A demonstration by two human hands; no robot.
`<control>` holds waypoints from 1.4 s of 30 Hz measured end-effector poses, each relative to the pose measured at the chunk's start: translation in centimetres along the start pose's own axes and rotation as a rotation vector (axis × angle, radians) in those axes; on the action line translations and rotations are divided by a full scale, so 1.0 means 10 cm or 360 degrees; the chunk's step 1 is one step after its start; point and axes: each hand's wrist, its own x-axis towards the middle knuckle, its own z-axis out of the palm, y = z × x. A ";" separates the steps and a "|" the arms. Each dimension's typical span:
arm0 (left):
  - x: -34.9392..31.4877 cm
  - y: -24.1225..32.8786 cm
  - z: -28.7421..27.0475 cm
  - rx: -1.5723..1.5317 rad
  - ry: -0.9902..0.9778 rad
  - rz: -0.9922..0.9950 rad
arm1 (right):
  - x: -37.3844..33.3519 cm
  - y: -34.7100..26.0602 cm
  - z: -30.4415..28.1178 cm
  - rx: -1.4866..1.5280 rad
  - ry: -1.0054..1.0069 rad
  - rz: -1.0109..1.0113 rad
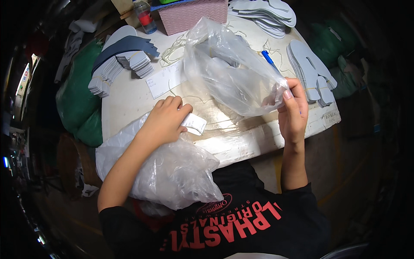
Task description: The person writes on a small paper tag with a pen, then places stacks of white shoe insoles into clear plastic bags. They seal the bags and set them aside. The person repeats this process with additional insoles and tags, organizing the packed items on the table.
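My right hand [295,108] pinches the edge of a clear plastic bag [224,75], which spreads over the table to its left. A blue pen [269,59] runs toward that hand, and a bit of blue shows past the fingers, so it seems tucked in the same grip. My left hand [166,118] is closed with thumb and fingers on a small white paper slip [195,124] with faint writing. Under the left forearm lies a crumpled heap of clear plastic bags [168,172], drooping over the table's near edge. Pale grey shapes show dimly through the spread bag.
A larger written paper sheet [161,84] and loose strings [172,51] lie on the white table [246,149]. Banded stacks of grey cut-out pieces stand left [105,75], right [308,71] and far right [267,15]. Behind are a pink basket [192,19] and a bottle [145,18].
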 end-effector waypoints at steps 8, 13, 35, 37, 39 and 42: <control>-0.09 -0.04 -0.09 -0.0457 -0.0033 0.0013 | 0.05 0.38 -0.42 -0.0561 0.0138 0.0254; 0.02 -0.22 -0.38 -0.0914 -0.0295 -0.0111 | -0.03 0.51 -0.63 -0.1418 -0.0337 0.0194; 0.80 0.01 -0.02 -0.1092 0.0730 0.0304 | 1.09 0.48 0.23 -0.1260 -0.0851 -0.0266; 0.80 -0.01 0.02 -0.0732 0.0542 0.0243 | 1.14 0.58 0.14 -0.1307 -0.0809 -0.0215; 0.80 0.02 0.04 -0.0574 0.0481 0.0172 | 1.17 0.64 0.09 -0.1326 -0.0690 -0.0077; 0.79 0.06 0.03 -0.0301 0.0485 0.0127 | 1.10 0.61 -0.01 -0.1323 -0.0835 -0.0219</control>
